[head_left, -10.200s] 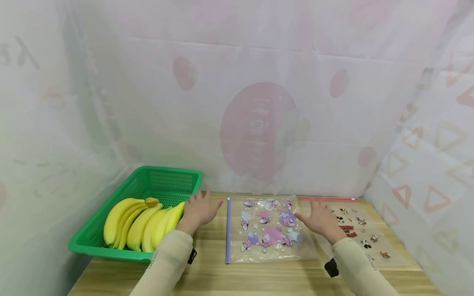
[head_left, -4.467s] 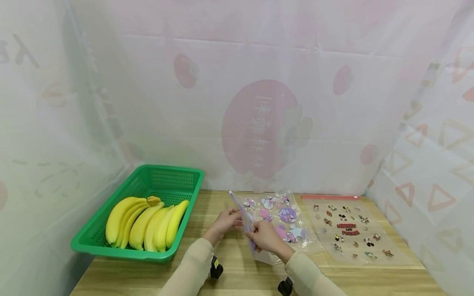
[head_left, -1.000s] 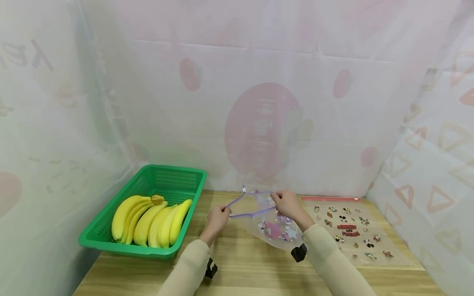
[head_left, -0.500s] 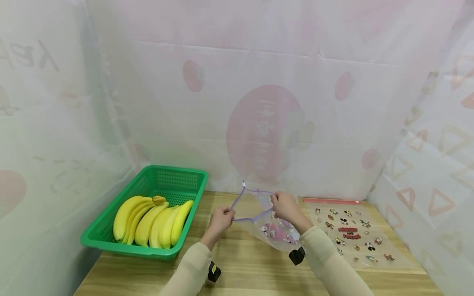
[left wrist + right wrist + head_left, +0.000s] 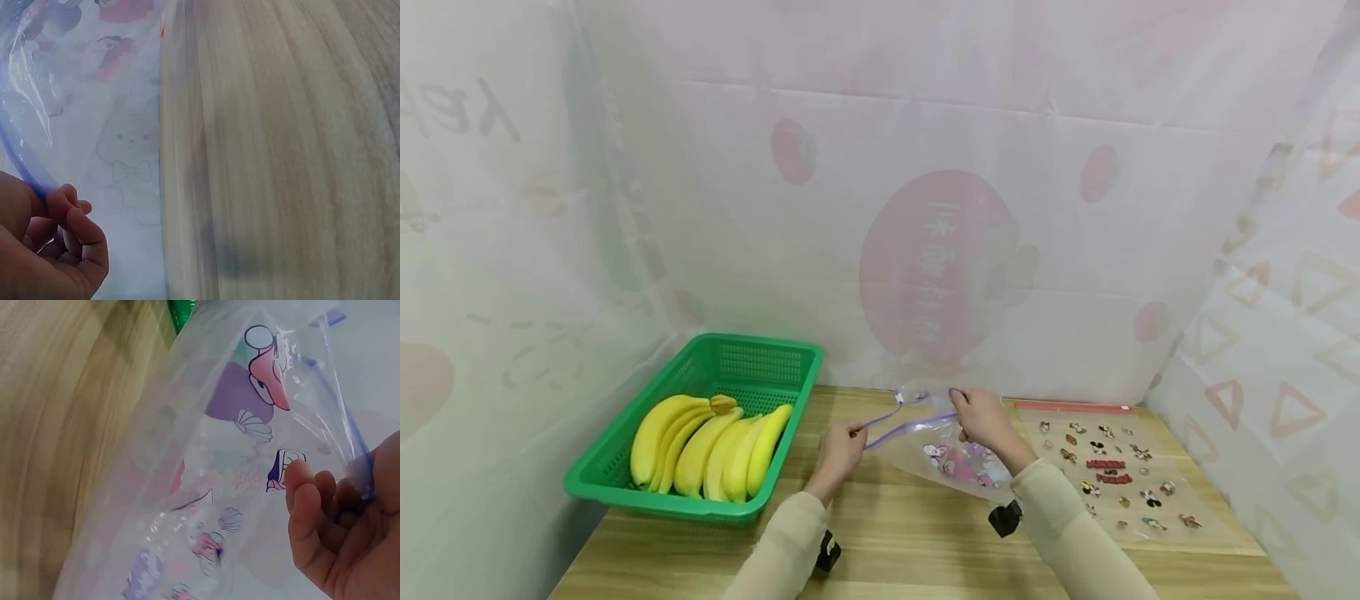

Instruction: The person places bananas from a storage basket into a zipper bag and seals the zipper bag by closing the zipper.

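A clear zip bag [image 5: 958,467] with pink and purple cartoon prints is raised off the table, its purple-edged mouth spread between the two hands. My left hand [image 5: 841,457] pinches the near-left part of that rim; in the left wrist view its curled fingers [image 5: 84,234] hold the purple edge. Farther right, my right hand [image 5: 988,422] grips the opposite stretch of rim. The right wrist view shows the bag's printed side [image 5: 237,394] hanging beside the curled right hand [image 5: 350,531]. The white slider [image 5: 899,397] sits at the mouth's far corner.
On the left stands a green basket [image 5: 814,371] with several yellow bananas [image 5: 700,454]. A second clear bag [image 5: 1195,475] with a red zip lies flat at the right of the wooden table [image 5: 895,550]. Printed white sheets [image 5: 820,233] wall in the back and sides.
Earlier the bag lay flat beneath two spread hands; both hands then took its purple edge and drew the mouth apart. Over the last half second the mouth has narrowed and its slider corner has dropped.
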Available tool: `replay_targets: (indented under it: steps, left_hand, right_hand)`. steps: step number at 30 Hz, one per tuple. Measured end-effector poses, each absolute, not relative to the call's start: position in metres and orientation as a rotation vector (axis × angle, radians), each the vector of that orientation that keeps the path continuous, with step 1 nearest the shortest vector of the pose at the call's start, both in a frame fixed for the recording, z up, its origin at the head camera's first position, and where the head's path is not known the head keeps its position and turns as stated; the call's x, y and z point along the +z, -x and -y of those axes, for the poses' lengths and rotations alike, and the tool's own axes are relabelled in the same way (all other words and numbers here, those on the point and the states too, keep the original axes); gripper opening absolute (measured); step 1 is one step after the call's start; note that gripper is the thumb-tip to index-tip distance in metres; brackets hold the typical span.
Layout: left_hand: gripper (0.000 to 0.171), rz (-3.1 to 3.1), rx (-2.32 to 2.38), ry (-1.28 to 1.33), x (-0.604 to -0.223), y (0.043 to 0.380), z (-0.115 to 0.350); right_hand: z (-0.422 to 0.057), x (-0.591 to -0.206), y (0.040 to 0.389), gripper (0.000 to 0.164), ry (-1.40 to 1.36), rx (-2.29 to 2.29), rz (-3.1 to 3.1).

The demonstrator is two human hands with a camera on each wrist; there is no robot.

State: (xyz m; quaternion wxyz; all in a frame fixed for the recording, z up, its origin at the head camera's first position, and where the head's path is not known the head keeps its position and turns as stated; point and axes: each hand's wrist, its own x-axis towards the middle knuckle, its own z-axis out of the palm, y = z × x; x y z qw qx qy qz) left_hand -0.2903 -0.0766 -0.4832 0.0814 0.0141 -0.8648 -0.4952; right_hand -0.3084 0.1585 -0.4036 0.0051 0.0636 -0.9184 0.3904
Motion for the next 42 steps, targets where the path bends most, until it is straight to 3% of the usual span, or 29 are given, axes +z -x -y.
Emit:
replay_targets:
  steps: [12,27,34,42]
  left_hand:
    - [0.021,2.596,-1.470,-0.091,-0.488,0.294,0.082]
    - [0.027,2.563,-1.746,-0.018,-0.462,0.295,0.070]
    - [0.043,2.669,-1.505,0.036,-0.429,0.291,0.075]
    - [0.042,2.840,-1.286,0.192,-0.376,0.286,0.098]
  right_hand:
    - [-0.164,-0.409,0.311,0.040,-0.193,1.211,2.918]
    - [-0.141,-0.407,0.308,0.044,-0.259,1.214,2.895]
    - [-0.142,-0.412,0.308,0.043,-0.278,1.181,2.915]
    - [-0.141,-0.415,0.308,0.042,-0.272,1.173,2.902]
